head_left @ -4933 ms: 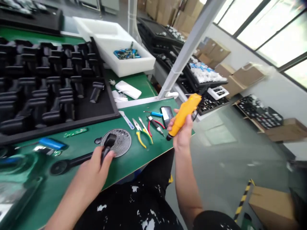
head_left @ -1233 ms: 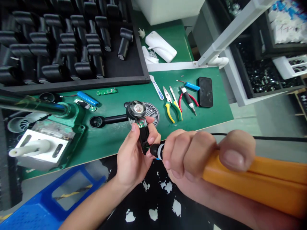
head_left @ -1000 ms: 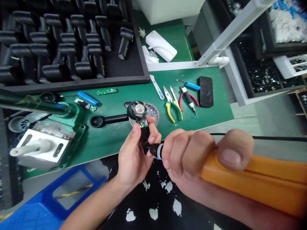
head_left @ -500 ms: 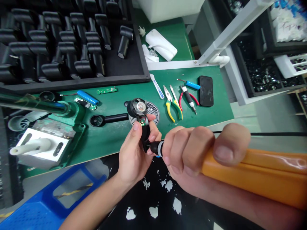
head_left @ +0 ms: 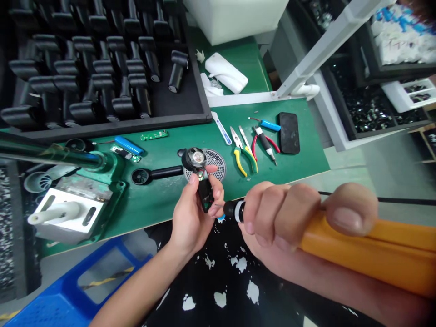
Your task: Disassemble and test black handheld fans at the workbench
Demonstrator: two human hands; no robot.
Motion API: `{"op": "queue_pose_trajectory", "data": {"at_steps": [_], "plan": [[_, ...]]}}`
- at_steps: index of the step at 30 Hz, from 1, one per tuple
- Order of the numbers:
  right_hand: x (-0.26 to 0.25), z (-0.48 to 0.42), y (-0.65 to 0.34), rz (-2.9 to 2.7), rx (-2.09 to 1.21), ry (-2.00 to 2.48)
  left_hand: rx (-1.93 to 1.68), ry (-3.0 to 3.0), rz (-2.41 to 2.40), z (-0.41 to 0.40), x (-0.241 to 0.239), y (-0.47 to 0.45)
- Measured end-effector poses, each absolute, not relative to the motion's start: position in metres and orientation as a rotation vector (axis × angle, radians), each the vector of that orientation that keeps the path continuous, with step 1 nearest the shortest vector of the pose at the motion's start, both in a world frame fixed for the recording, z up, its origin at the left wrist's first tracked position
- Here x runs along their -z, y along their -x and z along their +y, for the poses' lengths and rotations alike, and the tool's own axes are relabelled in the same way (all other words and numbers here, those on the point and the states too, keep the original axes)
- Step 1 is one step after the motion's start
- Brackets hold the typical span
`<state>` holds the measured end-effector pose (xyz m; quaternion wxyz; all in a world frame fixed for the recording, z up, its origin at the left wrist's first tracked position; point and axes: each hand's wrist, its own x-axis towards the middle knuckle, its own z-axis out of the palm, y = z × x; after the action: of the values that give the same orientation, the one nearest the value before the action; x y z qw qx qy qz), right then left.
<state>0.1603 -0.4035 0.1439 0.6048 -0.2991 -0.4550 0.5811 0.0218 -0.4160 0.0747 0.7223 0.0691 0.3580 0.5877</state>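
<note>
My left hand (head_left: 190, 220) is closed around a partly opened black handheld fan (head_left: 205, 193). Its fan wheel faces up at the top, and bits of green circuit board show in the handle. My right hand (head_left: 293, 215) grips an orange electric screwdriver (head_left: 384, 252) held sideways. The thin bit points at the lower end of the fan's handle, and a small gap shows between the black chuck and the fan. Behind the held fan lie a round perforated metal disc (head_left: 218, 165) and another small black fan part with a handle (head_left: 166, 172).
A black tray (head_left: 190, 109) of black housings stands back left. Pliers (head_left: 239, 156), a screwdriver with a black-and-white grip (head_left: 265, 141), a blue battery (head_left: 270, 126) and a black phone-like slab (head_left: 289, 133) lie right. A green press (head_left: 116, 170) stands left, above a blue stool (head_left: 64, 290).
The electric screwdriver has drawn back to the right, so its bit now stands away from the fan's handle. The fan has tilted slightly in my left hand. The view has shifted a little.
</note>
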Motion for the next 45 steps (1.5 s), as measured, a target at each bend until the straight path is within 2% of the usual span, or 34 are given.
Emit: {"op": "queue_pose_trajectory", "data": {"at_steps": [9,14,20,23,25,31,36,39,43,45], "plan": [[-0.137,-0.378,-0.151,-0.969,-1.167,0.561,-1.262,-0.545,1.091,-0.423,-0.071,-0.006],[-0.124,-0.331,-0.186,-0.869,-0.799,0.645,-1.121,-0.779,1.284,-0.398,-0.066,0.010],[-0.071,-0.260,-0.298,-0.904,-0.803,1.325,-1.054,-0.900,1.409,-0.369,-0.065,0.025],[-0.041,-0.242,-0.340,-1.200,-0.456,1.839,-1.103,-0.804,1.338,-0.362,-0.069,0.025],[-0.025,-0.237,-0.352,-1.351,-0.230,2.027,-1.161,-0.727,1.284,-0.361,-0.072,0.023],[-0.004,-0.232,-0.354,-1.514,-0.158,2.112,-1.355,-0.574,1.130,-0.371,-0.080,0.016],[-0.025,-0.245,-0.339,-1.532,-0.156,2.069,-1.395,-0.415,0.959,-0.380,-0.086,0.011],[-0.045,-0.281,-0.288,-1.523,-0.309,1.689,-1.424,-0.342,0.863,-0.382,-0.090,0.001],[-0.058,-0.348,-0.191,-1.786,-1.308,0.937,-1.520,-0.380,0.794,-0.382,-0.090,-0.015],[-0.058,-0.372,-0.156,-1.784,-1.498,0.879,-1.587,-0.485,0.844,-0.383,-0.088,-0.018]]}}
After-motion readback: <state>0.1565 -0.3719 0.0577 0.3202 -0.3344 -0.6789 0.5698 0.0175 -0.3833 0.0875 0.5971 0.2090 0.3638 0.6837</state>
